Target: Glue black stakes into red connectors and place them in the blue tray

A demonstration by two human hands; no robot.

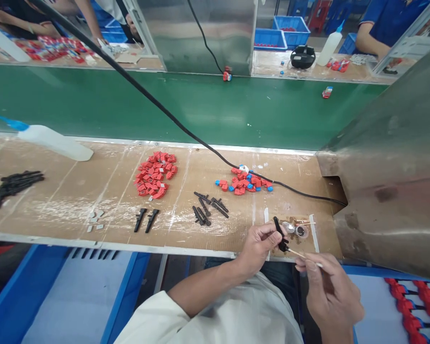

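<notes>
My left hand point(260, 244) is closed around a small black plastic stick point(280, 235), held upright over the bench's front edge. My right hand point(327, 291) pinches a thin wooden stick point(296, 253) whose tip touches the lower end of the black piece. Just behind them lie two small round glue caps point(295, 229) and more thin sticks point(304, 222). Several loose black pieces point(209, 209) lie to the left, with two more point(145, 220) further left. A pile of red parts point(155, 174) and a mixed red and blue pile point(244, 181) sit behind.
A white squeeze bottle with a blue tip point(50, 139) lies at the back left, near a heap of black pieces point(14, 185). A black cable point(172, 117) crosses the green belt point(215, 105). A metal housing point(390, 181) blocks the right. Other people work across the belt.
</notes>
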